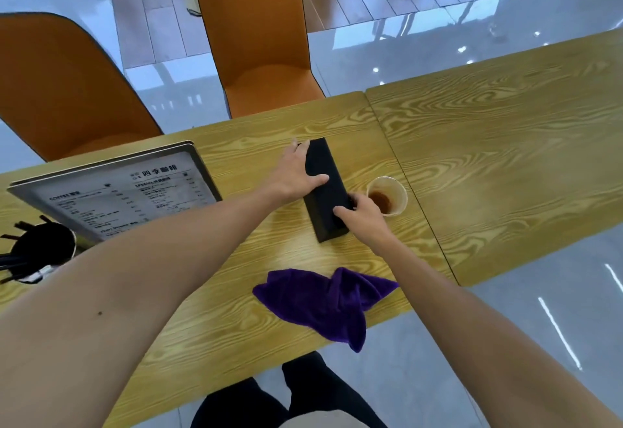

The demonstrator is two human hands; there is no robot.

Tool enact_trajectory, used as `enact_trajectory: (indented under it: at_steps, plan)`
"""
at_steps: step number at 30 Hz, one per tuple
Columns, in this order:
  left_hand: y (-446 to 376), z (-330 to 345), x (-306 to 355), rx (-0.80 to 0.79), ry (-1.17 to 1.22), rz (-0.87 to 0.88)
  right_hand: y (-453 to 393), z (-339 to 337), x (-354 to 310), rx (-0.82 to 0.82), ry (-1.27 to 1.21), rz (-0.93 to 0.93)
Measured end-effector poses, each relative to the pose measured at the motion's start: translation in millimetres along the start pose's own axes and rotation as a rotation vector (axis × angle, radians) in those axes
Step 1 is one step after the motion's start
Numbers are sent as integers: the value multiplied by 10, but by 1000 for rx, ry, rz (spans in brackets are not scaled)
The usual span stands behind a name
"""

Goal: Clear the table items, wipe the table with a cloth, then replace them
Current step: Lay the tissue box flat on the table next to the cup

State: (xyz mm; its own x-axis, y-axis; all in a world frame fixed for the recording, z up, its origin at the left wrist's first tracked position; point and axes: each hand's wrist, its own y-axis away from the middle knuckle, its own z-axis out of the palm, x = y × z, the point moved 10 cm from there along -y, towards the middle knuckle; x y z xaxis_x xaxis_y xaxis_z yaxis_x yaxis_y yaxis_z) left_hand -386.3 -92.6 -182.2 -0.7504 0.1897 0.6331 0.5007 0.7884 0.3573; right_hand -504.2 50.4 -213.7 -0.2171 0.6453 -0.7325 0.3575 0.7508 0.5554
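A long black box (326,191) lies on the wooden table (256,130) near its middle. My left hand (298,173) grips the box's far left side, thumb across its top. My right hand (362,216) holds the box's near right end. Right beside the box stands a clear plastic cup (387,195) with a little brown drink at the bottom. A crumpled purple cloth (323,302) rests at the table's near edge, below the box. A framed menu board (124,191) leans on the left side. At the far left sits a black holder (40,252) with dark sticks.
Two orange chairs (259,39) (64,90) stand on the far side of the table. A second wooden table (505,144) butts against this one on the right. Glossy grey floor surrounds them. My dark-clothed legs (286,394) show below the near edge.
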Motion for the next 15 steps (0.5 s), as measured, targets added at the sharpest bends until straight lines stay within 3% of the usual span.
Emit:
enact_trajectory:
  at_steps: [7, 12, 15]
  plan:
    - [-20, 22, -122, -5, 16, -15, -106, 55, 32, -137, -145, 76]
    - [123, -98, -266, 81, 104, -72, -154, 143, -181, -178, 117, 15]
    - [243, -115, -486, 91, 163, -141, -143, 152, -371, -156, 454, -67]
